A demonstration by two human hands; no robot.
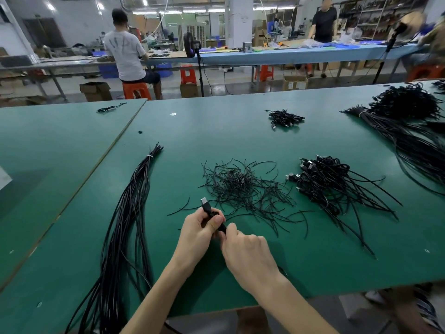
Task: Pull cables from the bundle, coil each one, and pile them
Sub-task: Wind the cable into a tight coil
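bright, even light from ceiling tube lamps (168, 12) fills the workshop, leaving a small white glare spot (173, 114) on the green table (216, 136) and a soft shadow beside the right hand (250, 251). the wide-angle lens bows the table edges and stretches the corners, where the cable heap (409, 131) at far right smears; the distant workers (126, 44) and shelves (375, 18) read soft.

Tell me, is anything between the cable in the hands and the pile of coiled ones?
Yes, low down: a scatter of short wires lies on the table between the cable, held by the left hand and right hand, and the pile. It lies flat, so carrying the cable over it should probably work.
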